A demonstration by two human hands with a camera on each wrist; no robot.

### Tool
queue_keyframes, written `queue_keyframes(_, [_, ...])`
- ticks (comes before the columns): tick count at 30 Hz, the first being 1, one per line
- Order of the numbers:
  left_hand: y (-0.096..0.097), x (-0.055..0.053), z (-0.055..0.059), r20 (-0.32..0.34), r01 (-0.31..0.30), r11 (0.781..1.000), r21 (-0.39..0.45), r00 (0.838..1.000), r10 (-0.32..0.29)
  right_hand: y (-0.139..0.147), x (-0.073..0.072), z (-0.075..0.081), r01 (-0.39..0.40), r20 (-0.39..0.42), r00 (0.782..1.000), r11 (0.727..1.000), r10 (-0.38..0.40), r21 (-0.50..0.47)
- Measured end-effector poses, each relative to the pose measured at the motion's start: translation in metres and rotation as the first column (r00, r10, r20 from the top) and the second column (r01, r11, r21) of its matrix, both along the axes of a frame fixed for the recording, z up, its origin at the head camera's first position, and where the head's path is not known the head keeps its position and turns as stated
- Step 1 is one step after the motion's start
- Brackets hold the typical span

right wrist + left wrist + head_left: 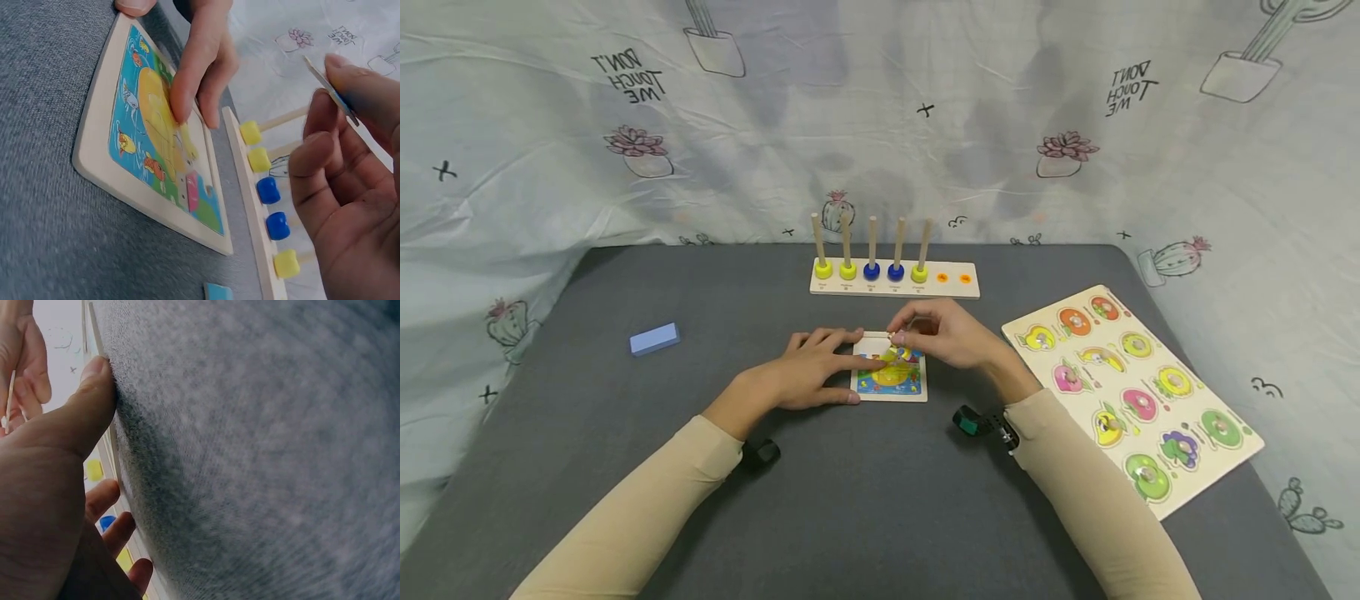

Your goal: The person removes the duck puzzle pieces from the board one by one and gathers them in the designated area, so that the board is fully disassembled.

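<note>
The right hand (945,334) pinches a thin piece (331,90) over the puzzle board (917,397), bare patch (869,345) just left; the left hand (808,371), fingers spread, rests on the board, inward from the table's (850,500) far edge.

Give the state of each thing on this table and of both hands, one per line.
Left hand, fingers spread, touching the puzzle
Right hand, pinching a thin piece
Thin piece, held up off the puzzle
Puzzle, lying flat, partly filled
Peg stand, one ring on each peg
Fruit board, lying flat
Blue block, lying on its own
</note>
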State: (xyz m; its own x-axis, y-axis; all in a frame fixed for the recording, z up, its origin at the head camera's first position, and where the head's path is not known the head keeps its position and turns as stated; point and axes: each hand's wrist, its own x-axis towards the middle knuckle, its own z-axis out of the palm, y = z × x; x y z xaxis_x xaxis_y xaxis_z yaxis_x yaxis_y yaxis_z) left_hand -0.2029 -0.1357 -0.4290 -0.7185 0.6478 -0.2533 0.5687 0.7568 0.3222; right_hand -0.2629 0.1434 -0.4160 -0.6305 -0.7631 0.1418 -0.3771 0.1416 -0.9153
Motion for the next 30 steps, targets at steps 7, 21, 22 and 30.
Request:
queue_keyframes(7, [-0.001,-0.002,0.002,0.001,-0.001,1.0,0.001,1.0,0.001,0.012,0.003,0.013,0.043,-0.022,0.999,0.998,-0.042,0.042])
queue_keyframes(21, [0.001,0.002,0.004,0.007,-0.005,1.0,-0.01,1.0,0.006,0.036,0.006,0.024,0.035,-0.061,0.998,0.995,-0.03,0.089])
queue_keyframes(22, [0.001,0.003,0.003,0.005,-0.007,1.0,-0.009,1.0,0.007,0.038,0.006,0.025,0.037,-0.07,0.997,0.995,-0.031,0.09])
queue_keyframes(30, [0.0,0.003,0.006,-0.015,-0.001,1.0,0.012,1.0,0.001,0.06,0.009,0.029,0.074,-0.082,0.995,0.99,-0.064,0.123])
